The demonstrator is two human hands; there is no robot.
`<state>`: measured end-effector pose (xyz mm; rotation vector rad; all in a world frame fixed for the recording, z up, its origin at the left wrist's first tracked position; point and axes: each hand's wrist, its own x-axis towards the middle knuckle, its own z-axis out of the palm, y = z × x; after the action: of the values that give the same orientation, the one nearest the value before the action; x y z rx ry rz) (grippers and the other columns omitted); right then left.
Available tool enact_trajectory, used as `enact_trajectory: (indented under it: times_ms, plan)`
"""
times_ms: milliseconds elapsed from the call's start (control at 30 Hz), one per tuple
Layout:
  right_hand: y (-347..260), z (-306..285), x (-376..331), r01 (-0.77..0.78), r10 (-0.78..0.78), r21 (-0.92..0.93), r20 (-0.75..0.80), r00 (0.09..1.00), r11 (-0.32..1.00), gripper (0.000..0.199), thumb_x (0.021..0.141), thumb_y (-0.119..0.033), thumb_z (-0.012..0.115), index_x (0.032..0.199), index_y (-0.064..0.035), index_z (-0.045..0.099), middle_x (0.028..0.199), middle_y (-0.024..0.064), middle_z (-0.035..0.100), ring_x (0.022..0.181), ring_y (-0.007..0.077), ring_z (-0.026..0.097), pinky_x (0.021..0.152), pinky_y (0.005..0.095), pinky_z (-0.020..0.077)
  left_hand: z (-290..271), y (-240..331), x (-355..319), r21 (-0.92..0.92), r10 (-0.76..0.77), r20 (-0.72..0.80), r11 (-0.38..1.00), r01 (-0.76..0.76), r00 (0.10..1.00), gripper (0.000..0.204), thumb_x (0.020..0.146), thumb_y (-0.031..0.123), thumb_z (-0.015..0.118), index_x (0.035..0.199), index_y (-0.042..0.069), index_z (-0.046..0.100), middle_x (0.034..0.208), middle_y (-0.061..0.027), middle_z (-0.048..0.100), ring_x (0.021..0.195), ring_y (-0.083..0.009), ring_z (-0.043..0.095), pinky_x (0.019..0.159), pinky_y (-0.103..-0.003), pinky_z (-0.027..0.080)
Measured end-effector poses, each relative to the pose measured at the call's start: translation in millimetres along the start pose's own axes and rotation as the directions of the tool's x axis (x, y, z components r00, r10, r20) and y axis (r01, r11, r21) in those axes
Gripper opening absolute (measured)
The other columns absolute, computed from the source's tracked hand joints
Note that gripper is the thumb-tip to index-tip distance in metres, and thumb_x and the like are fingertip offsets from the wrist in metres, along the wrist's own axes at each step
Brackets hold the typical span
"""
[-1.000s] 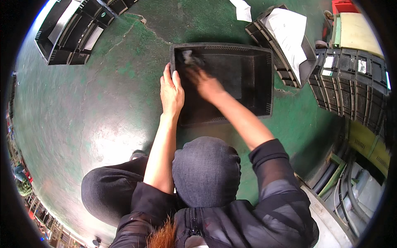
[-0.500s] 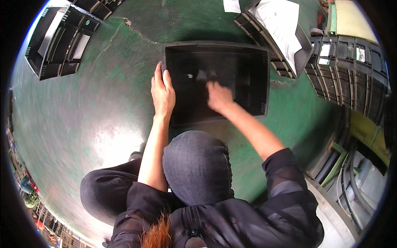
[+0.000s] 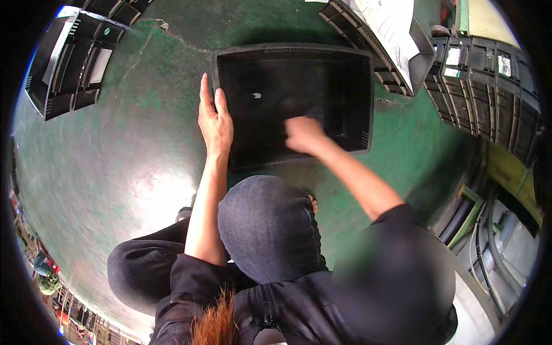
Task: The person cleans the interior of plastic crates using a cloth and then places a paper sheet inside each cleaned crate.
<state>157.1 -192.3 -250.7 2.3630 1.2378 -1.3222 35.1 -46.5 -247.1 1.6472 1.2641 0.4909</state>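
Note:
A black plastic crate lies on the green floor in front of my knees, its hollow side facing me. My left hand holds its left side, fingers stretched along the outside and thumb over the rim. Over the inside of the crate, toward the near wall, my right hand is curled closed and slightly blurred. What it may hold is hidden. A small white scrap sticks out against the dark inner surface, up and left of that hand.
At the far right a black crate carries white paper sheets. Beside it stands a row of black crates. More black crates stand at the far left. Hoses and pipes run along a machine at the right.
My right hand has moved nearer to me inside the crate; the pale blur by its fingers is gone. My left hand keeps its hold. The whole view has shifted slightly.

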Motion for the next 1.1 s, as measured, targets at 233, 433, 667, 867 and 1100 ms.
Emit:
enact_trajectory:
  times_ms: [233,433,667,867,1100]
  plan:
    - [-16,15,49,0.175,0.016,0.385,-0.444,0.896,0.906,0.037,0.06,-0.021,0.066,0.09,0.0008,0.062,0.092,0.021,0.062,0.085,0.036,0.061,0.075,0.0427,0.0484,2,-19,7,-0.055,0.062,0.068,0.997,-0.058,0.996,0.041,0.093,0.031,0.041,0.133,0.018,0.042,0.105,-0.0182,0.056,0.1,-0.0285,0.053,0.09,-0.037,0.039]
    - [46,1,87,-0.209,0.363,0.3,-0.828,0.429,0.931,0.034,0.067,-0.013,0.063,0.096,0.0034,0.057,0.106,0.0201,0.051,0.097,0.0397,0.046,0.085,0.0438,0.0395,4,1,2,0.029,0.055,0.096,0.998,-0.058,0.994,0.041,0.094,0.032,0.04,0.134,0.02,0.039,0.101,-0.0168,0.052,0.094,-0.0291,0.052,0.087,-0.038,0.04]
    - [-83,15,117,0.088,0.03,0.089,-0.853,0.521,0.992,0.023,0.075,-0.009,0.055,0.097,-0.002,0.057,0.103,0.0118,0.046,0.098,0.031,0.045,0.08,0.0406,0.0429,8,-7,4,-0.014,0.07,0.082,0.998,-0.069,0.994,0.041,0.094,0.031,0.041,0.133,0.017,0.04,0.106,-0.0204,0.053,0.102,-0.0327,0.051,0.091,-0.039,0.039]
    - [-67,16,60,0.242,-0.177,0.045,-0.553,0.814,0.969,0.032,0.072,-0.005,0.055,0.104,-0.0039,0.058,0.116,0.012,0.051,0.107,0.0335,0.05,0.081,0.0416,0.049,6,-14,4,0.032,0.151,0.029,0.988,-0.152,0.988,0.041,0.094,0.03,0.041,0.132,0.018,0.041,0.105,-0.0211,0.054,0.102,-0.0335,0.051,0.091,-0.039,0.039]
    - [-11,1,16,0.123,-0.134,-0.129,-0.076,0.988,0.984,0.02,0.072,-0.01,0.055,0.09,-0.0079,0.063,0.091,0.0146,0.064,0.087,0.0325,0.062,0.073,0.0434,0.0507,3,-18,5,-0.007,0.164,0.028,0.986,-0.164,0.986,0.041,0.092,0.032,0.044,0.131,0.018,0.043,0.1,-0.0218,0.056,0.097,-0.0358,0.054,0.087,-0.041,0.041]
